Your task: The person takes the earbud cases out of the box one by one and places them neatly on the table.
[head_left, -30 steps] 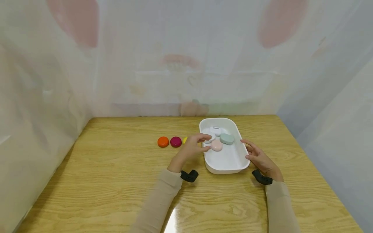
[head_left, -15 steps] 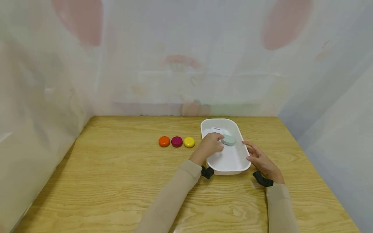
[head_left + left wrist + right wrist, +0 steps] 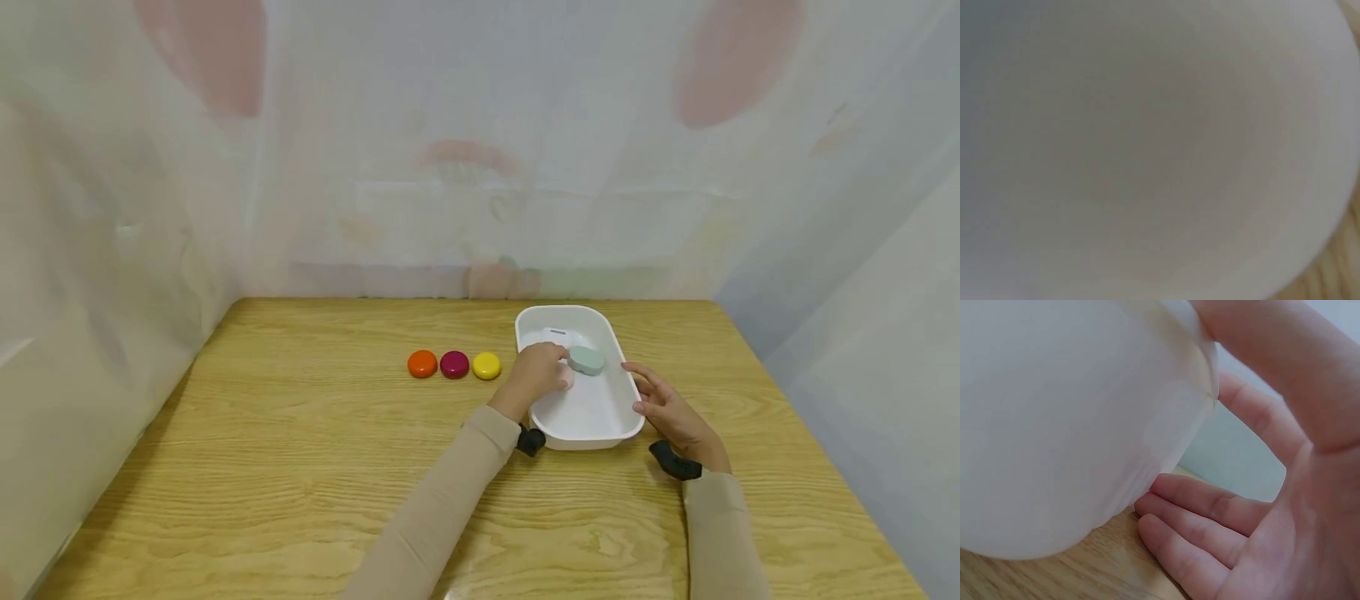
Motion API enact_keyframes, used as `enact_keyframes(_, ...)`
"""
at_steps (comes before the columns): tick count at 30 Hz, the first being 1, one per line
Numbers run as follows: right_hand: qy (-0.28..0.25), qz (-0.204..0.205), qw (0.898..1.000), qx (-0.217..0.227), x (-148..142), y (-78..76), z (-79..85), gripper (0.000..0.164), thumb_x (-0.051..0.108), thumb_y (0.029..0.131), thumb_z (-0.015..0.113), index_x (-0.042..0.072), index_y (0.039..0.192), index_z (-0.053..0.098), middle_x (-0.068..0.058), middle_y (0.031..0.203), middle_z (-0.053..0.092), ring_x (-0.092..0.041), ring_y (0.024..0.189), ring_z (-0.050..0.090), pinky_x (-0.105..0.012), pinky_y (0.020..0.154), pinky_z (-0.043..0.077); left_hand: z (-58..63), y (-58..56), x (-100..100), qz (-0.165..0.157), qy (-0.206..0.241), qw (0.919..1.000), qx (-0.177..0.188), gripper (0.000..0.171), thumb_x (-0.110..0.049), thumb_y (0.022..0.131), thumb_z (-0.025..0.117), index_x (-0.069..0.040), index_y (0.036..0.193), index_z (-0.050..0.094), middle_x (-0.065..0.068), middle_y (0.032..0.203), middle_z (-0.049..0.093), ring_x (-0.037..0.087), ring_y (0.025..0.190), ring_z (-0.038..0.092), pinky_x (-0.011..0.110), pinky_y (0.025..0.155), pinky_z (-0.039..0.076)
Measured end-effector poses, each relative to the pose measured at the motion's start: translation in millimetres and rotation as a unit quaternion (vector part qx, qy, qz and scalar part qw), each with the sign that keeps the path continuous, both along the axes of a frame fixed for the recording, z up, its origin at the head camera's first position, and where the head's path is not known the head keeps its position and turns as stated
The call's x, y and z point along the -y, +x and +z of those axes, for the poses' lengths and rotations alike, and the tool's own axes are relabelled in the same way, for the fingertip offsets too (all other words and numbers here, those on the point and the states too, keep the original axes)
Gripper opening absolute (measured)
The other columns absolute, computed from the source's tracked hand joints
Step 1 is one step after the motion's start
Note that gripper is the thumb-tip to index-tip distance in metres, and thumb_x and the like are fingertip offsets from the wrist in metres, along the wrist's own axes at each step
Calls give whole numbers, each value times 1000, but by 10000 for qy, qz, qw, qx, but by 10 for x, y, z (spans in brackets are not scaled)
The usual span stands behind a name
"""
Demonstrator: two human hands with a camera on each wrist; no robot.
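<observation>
A white rectangular plastic bin [image 3: 588,421] with rounded corners stands on the wooden table. My left hand [image 3: 534,372] reaches into it, index finger and thumb around a pale pink round disc [image 3: 567,376], which is mostly hidden behind the hand. Just right of those fingertips lies a pale green oval piece [image 3: 587,361]. At the far end of the bin is a white item with a dark slot [image 3: 557,333]. My right hand [image 3: 672,414] holds the bin's right side, thumb and fingers at the rim and outer wall [image 3: 1085,425]. The left wrist view shows only a blurred white wall [image 3: 1147,150].
Left of the bin, an orange disc [image 3: 422,363], a magenta disc [image 3: 454,364] and a yellow disc [image 3: 487,365] lie in a row. A patterned cloth [image 3: 480,208] hangs behind the table's far edge.
My left hand has moved right, from the bin's left rim down into it and onto the pink disc, uncovering the yellow disc. The right hand stays on the bin.
</observation>
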State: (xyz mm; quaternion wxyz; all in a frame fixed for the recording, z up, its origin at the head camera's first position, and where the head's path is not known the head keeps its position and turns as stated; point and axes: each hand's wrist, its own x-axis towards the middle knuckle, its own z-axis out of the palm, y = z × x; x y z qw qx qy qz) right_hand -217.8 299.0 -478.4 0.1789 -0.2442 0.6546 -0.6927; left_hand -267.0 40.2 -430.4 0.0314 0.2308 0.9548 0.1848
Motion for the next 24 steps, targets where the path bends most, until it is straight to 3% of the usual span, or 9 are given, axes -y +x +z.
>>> enact_keyframes(6,7,-10,10000,9,6,3,7,58,2,99,46,17,152,25,14,141,45,-1,118,57,-19,90,55,-25,-10,4,-192,-394,9986,-284,35,-26,84,74,-18,118,69,-2,116,72,16,108,63,26,98,51)
enact_keyframes(13,-4,14,10000,19,-2,10,0,58,1,99,45,17,152,25,13,140,46,-2,117,58,-20,90,55,-30,-8,28,-461,-438,9971,-420,32,-22,82,73,-15,113,71,-1,110,73,16,99,62,25,88,52)
enact_keyframes(17,47,-15,10000,18,-10,8,-10,58,1,99,45,18,151,26,14,140,46,-2,116,58,-20,90,55,-39,1,32,-508,-444,9966,-479,33,-22,83,72,-14,115,71,-1,111,73,16,99,61,25,88,52)
enact_keyframes(24,155,-83,9998,-17,-24,-13,-41,59,3,100,46,17,152,24,13,141,45,-2,118,57,-20,91,54,-66,-13,13,-543,-884,9932,-522,33,-25,84,72,-16,116,69,-2,110,73,16,99,63,26,88,52)
